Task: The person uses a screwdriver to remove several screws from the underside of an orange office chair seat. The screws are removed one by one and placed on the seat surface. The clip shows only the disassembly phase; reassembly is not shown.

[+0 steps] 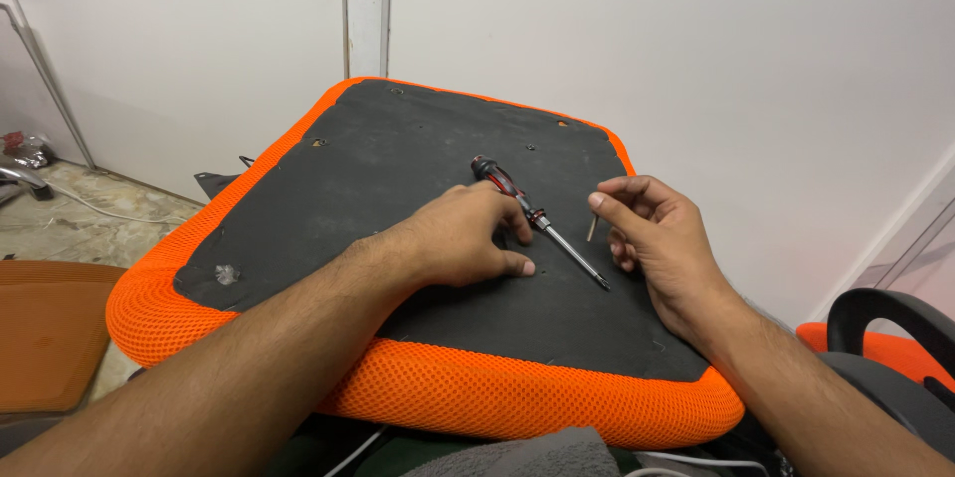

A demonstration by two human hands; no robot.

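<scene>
L hand (468, 238) flat on black underside of seat pad (398, 159), fingers spread, touching screwdriver (542, 223) lying there. R hand (657, 238) pinching small screw (593, 228) just beside shaft.

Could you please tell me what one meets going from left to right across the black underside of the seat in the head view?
Crumpled scrap → left hand → screwdriver → small screw → right hand.
</scene>
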